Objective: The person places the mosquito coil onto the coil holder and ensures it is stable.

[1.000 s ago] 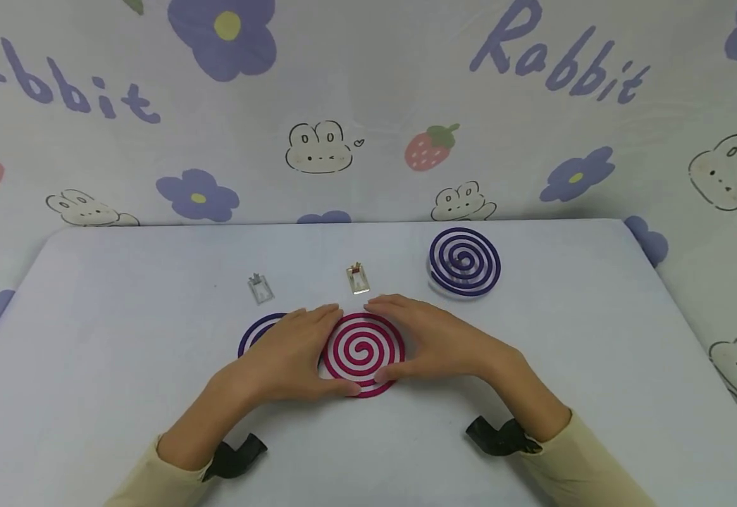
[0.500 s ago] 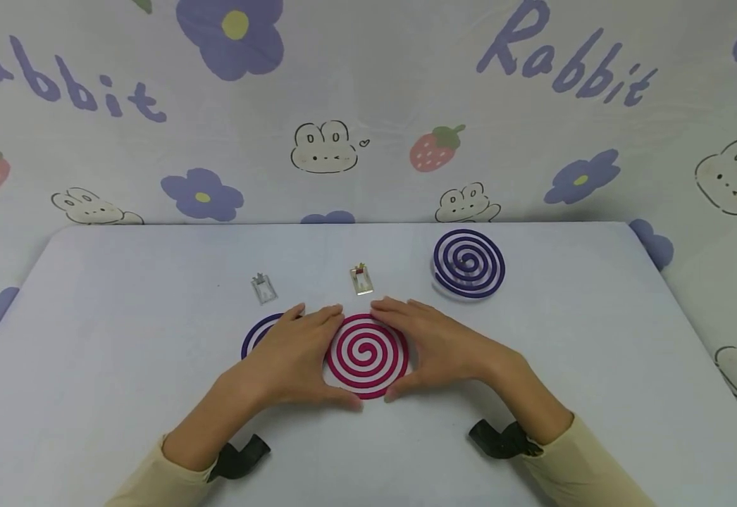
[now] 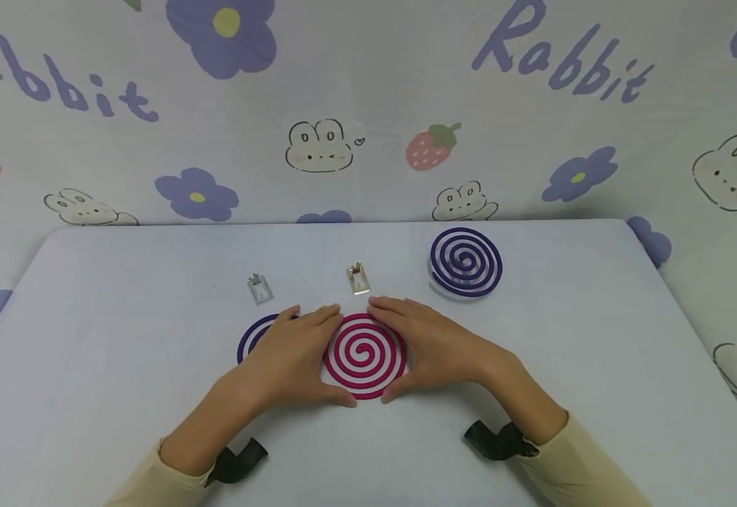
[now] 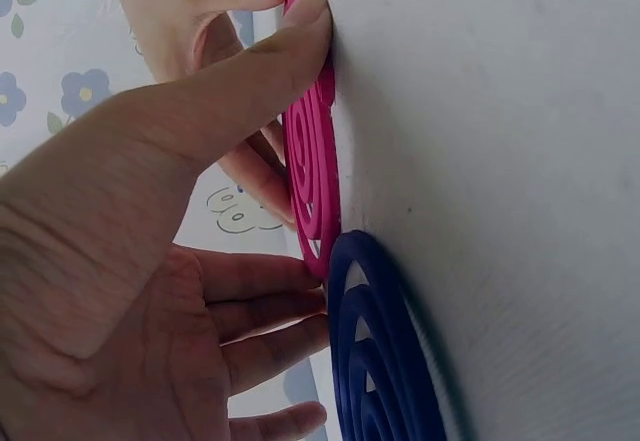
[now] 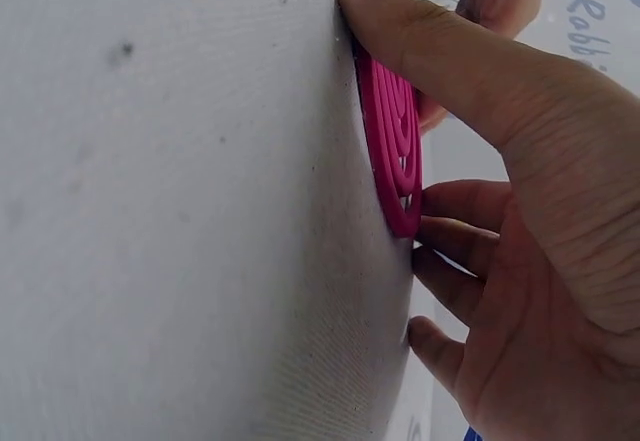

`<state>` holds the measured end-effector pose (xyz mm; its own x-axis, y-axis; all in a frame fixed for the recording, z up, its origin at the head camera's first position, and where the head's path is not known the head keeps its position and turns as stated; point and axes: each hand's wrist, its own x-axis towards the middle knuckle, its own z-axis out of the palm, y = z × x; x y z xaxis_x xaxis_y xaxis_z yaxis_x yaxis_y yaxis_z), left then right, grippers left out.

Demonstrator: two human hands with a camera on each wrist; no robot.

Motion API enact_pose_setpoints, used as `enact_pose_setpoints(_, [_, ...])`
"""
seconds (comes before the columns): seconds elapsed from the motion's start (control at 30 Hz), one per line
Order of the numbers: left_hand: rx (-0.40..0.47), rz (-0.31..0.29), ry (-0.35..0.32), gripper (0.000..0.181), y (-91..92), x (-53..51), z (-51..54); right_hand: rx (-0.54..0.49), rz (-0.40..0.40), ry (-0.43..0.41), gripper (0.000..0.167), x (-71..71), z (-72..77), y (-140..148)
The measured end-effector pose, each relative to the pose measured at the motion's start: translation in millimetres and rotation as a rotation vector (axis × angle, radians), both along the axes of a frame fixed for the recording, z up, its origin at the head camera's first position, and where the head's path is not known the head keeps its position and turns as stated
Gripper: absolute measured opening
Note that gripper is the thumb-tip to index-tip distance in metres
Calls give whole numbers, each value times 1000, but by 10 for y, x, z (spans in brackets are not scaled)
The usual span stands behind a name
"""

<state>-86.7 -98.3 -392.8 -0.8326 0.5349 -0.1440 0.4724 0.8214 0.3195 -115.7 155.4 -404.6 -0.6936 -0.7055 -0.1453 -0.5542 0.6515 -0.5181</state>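
A pink spiral coil [image 3: 363,355] lies flat on the white table between both hands. My left hand [image 3: 292,359] spans its left side, thumb along the near edge and fingertips at the far edge; my right hand [image 3: 441,345] holds the right side the same way. The left wrist view shows the left thumb [image 4: 300,41] against the pink coil [image 4: 312,161]. In the right wrist view, fingers [image 5: 465,201] touch the coil's rim [image 5: 385,151]. A dark blue coil [image 3: 251,334] lies partly hidden beneath my left hand.
Another dark blue coil [image 3: 466,262] sits at the back right, seemingly raised off the table. Two small metal stands, one silver [image 3: 260,289] and one gold [image 3: 358,279], lie behind the hands. A patterned cloth [image 3: 381,84] hangs behind the table.
Both thumbs have slid off the pink coil's top face to its near edge, and the left fingers have spread a little. The coil itself has hardly moved.
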Motion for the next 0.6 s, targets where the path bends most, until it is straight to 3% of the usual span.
enact_pose_setpoints(0.23, [6, 8, 17, 108, 0, -3, -23, 0, 10, 50, 116, -12, -19, -17])
enact_pose_setpoints(0.6, [-2, -3, 53, 106, -1, -10, -32, 6, 5, 63, 116, -10, -9, -19])
